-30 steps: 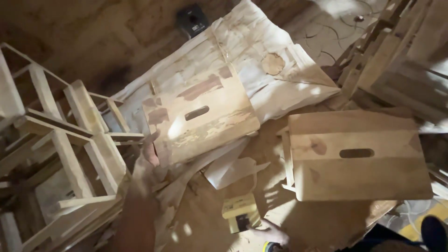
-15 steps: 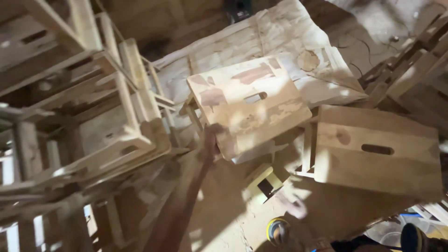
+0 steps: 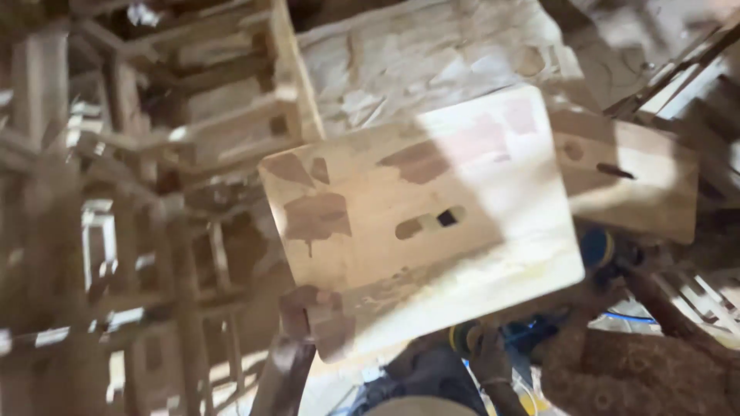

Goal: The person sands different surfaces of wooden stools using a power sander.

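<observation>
Head view, blurry: left hand has its grip closed on the lower-left corner of a pale wooden board w/ slot, held up tilted, centre frame. Right hand not seen. Stacked wooden frames at left, second slotted board behind at right, crumpled paper above.

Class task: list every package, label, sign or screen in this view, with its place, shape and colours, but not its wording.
None can be made out.
Nearest thing: darker brownish patches, maybe tape or stains, on the pale wooden board at centre, held at its lower corner by the left hand.
</observation>
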